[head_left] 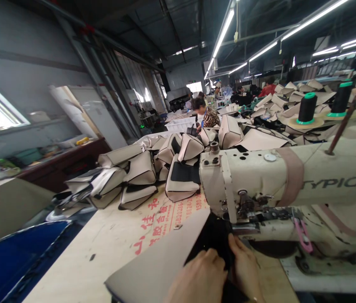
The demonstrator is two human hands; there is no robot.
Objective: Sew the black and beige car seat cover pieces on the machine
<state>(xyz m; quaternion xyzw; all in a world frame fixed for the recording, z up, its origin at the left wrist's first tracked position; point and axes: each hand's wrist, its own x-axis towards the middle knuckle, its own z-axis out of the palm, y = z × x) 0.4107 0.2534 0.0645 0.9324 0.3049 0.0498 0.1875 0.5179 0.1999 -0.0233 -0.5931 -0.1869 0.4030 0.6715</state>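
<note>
A beige and black fabric piece [160, 263] lies at the front of the wooden table, its black part reaching under the head of a cream sewing machine [247, 176]. My left hand [198, 275] is closed on the black part, knuckles up. Beside it on the right, my right hand [244, 265] grips the same black part near the machine's arm, with its thumb and fingers partly hidden by the material. The needle area is hard to make out behind the machine head.
Beige and black sewn pieces [140, 168] are heaped along the back of the wooden table [102, 248]. A blue bin [23, 256] stands at the lower left. Pink-handled snips [303, 235] rest on the machine. Black thread spools [307, 108] stand behind it. Another person [211, 117] sits farther back.
</note>
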